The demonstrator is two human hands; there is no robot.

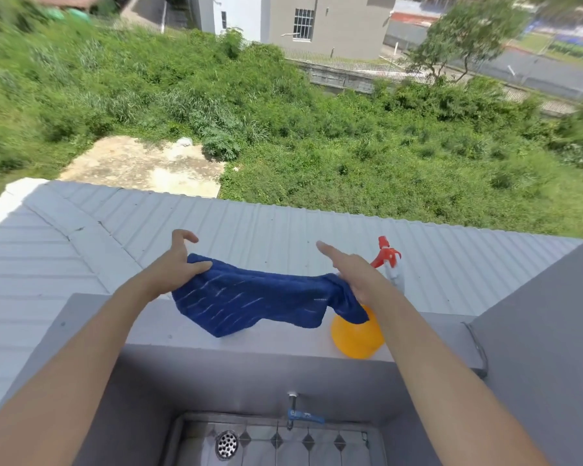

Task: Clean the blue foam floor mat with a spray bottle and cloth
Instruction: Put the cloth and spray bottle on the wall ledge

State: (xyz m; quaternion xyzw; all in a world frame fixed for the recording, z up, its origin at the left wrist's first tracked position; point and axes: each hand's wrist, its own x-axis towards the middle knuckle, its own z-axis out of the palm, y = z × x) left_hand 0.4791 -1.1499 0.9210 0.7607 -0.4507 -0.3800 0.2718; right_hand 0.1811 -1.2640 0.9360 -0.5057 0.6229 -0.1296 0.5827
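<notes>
Blue cloth stretched between two hands above a grey ledge, outdoors.

The left hand (pixel 175 264) pinches the cloth's (pixel 260 297) left corner between thumb and lower fingers, its upper fingers curled loose; the right hand (pixel 354 274) pinches the right corner underneath, its forefinger pointing out towards 11 o'clock. Held by both top corners, the blue cloth hangs flat, probably to air it or lay it over the ledge (pixel 283 341). The spray bottle (pixel 384 297), with red trigger and orange base, stands on the ledge at 3 o'clock of the cloth, partly behind the right hand, parked within reach. At 6 o'clock lie a tap (pixel 295 412) and a tiled basin floor with a drain (pixel 227 444). The blue foam mat is not in view.
</notes>
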